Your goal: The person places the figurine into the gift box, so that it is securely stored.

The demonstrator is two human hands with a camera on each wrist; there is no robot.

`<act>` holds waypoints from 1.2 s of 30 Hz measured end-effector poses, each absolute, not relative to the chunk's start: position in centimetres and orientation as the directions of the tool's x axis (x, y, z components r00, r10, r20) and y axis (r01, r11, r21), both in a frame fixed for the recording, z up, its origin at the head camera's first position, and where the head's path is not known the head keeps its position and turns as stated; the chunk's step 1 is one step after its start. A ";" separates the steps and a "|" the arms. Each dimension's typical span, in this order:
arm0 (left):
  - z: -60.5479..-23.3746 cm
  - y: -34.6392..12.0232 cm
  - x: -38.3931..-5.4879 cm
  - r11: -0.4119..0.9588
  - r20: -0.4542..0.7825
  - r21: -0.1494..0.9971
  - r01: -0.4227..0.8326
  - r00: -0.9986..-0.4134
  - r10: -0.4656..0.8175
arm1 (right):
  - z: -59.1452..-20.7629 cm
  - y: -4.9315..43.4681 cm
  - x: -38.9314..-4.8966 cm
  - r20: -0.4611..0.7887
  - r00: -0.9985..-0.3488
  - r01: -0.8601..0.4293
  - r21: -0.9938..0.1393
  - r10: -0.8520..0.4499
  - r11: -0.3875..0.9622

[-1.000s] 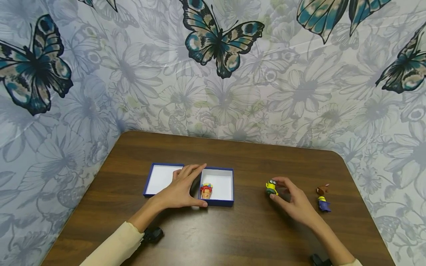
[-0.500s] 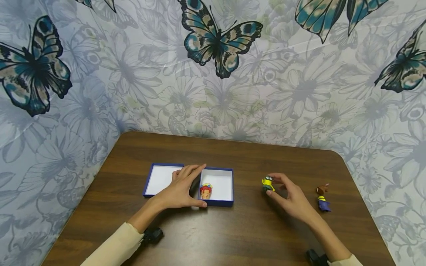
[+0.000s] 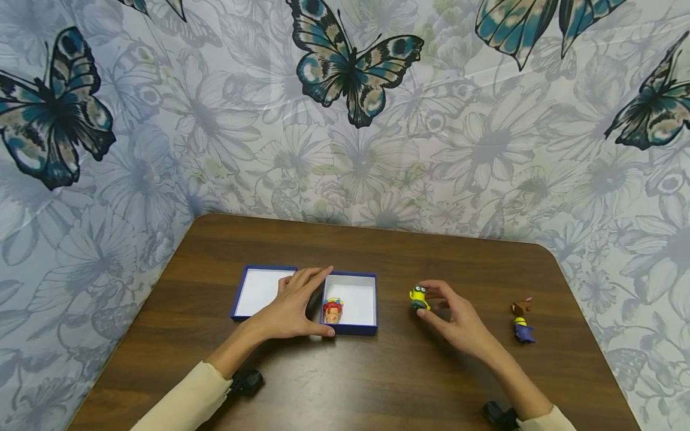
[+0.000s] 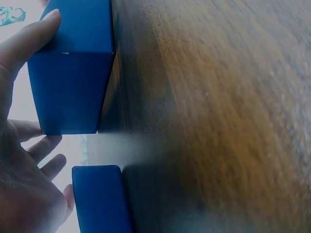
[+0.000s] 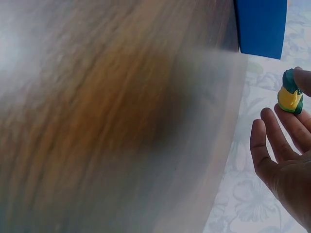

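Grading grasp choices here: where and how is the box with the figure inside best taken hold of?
Probably pinch the box across its near and far outer walls, from the right: they're straight and opposed, while the left hand and other tray crowd its left.

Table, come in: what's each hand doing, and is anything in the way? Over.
Left hand holds blue box, red-topped figure inside. Right hand pinches yellow-and-green figure, right of blue box. No obstacle visible between them.

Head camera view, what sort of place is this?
Probably an indoor tabletop play or recording spot: a brown wood-look table stands before a butterfly-print backdrop, and the right hand holds a small yellow-and-green toy.
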State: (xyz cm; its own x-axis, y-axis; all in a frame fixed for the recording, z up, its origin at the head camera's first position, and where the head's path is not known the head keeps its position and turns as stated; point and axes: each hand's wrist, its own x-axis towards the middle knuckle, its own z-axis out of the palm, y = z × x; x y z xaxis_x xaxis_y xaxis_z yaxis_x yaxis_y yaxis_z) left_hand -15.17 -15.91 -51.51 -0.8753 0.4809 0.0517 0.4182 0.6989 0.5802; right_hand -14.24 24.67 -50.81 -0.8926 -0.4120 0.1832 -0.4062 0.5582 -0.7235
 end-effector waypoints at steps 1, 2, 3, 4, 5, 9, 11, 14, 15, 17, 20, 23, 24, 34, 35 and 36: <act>-51.5 -15.9 -15.2 0.699 0.051 0.581 0.417 -0.876 0.480 | -50.8 24.5 -14.3 0.174 -0.894 -0.399 -0.731 -0.414 0.554; -51.5 -15.9 -15.1 0.699 0.049 0.582 0.415 -0.876 0.479 | -50.8 24.4 -14.3 0.168 -0.893 -0.396 -0.736 -0.418 0.550; -51.5 -15.9 -15.1 0.700 0.048 0.582 0.414 -0.877 0.479 | -50.7 24.2 -14.3 0.164 -0.892 -0.393 -0.741 -0.422 0.544; -51.4 -15.9 -15.1 0.700 0.046 0.583 0.413 -0.877 0.479 | -50.7 24.0 -14.3 0.159 -0.892 -0.390 -0.745 -0.424 0.541; -51.4 -15.9 -15.1 0.699 0.045 0.585 0.412 -0.877 0.479 | -50.7 23.8 -14.3 0.154 -0.892 -0.387 -0.748 -0.426 0.539; -51.4 -15.9 -15.1 0.698 0.045 0.585 0.413 -0.876 0.480 | -50.7 23.1 -14.4 0.152 -0.888 -0.386 -0.757 -0.433 0.527; -51.3 -15.9 -15.1 0.699 0.045 0.584 0.413 -0.876 0.480 | -50.7 22.8 -14.5 0.153 -0.885 -0.391 -0.757 -0.440 0.524; -51.3 -15.9 -15.1 0.700 0.042 0.585 0.409 -0.878 0.478 | -50.6 22.3 -14.5 0.148 -0.882 -0.391 -0.760 -0.448 0.520; -51.3 -15.9 -15.1 0.701 0.040 0.586 0.407 -0.878 0.477 | -50.5 22.2 -14.5 0.147 -0.882 -0.390 -0.762 -0.448 0.517; -51.3 -16.0 -15.0 0.701 0.038 0.588 0.404 -0.879 0.475 | -50.4 21.9 -14.5 0.141 -0.882 -0.385 -0.766 -0.450 0.515; -51.3 -16.0 -15.0 0.702 0.037 0.588 0.402 -0.880 0.474 | -50.3 21.6 -14.5 0.132 -0.880 -0.381 -0.772 -0.457 0.510; -51.3 -16.0 -15.0 0.703 0.037 0.586 0.403 -0.880 0.474 | -50.1 21.1 -14.4 0.126 -0.875 -0.383 -0.770 -0.467 0.511; -51.3 -16.0 -15.0 0.702 0.038 0.586 0.404 -0.880 0.474 | -50.0 21.0 -14.4 0.127 -0.874 -0.385 -0.769 -0.469 0.510; -51.4 -16.0 -15.1 0.705 0.037 0.580 0.408 -0.878 0.478 | -49.4 19.4 -14.1 0.123 -0.847 -0.405 -0.780 -0.518 0.478; -51.4 -15.9 -15.2 0.707 0.037 0.577 0.409 -0.878 0.478 | -49.3 19.3 -14.1 0.119 -0.845 -0.406 -0.778 -0.522 0.480; -51.5 -15.9 -15.2 0.708 0.038 0.575 0.410 -0.878 0.478 | -49.2 19.2 -14.1 0.115 -0.842 -0.405 -0.779 -0.526 0.479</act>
State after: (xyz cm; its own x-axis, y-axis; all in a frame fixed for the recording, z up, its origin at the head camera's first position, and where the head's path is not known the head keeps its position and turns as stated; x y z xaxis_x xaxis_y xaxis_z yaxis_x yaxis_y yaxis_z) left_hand -15.18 -15.93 -51.48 -0.8776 0.4779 0.0378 0.4101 0.7077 0.5753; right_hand -14.10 19.17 -49.22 -0.8425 -0.5264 0.1145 -0.4051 0.4790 -0.7788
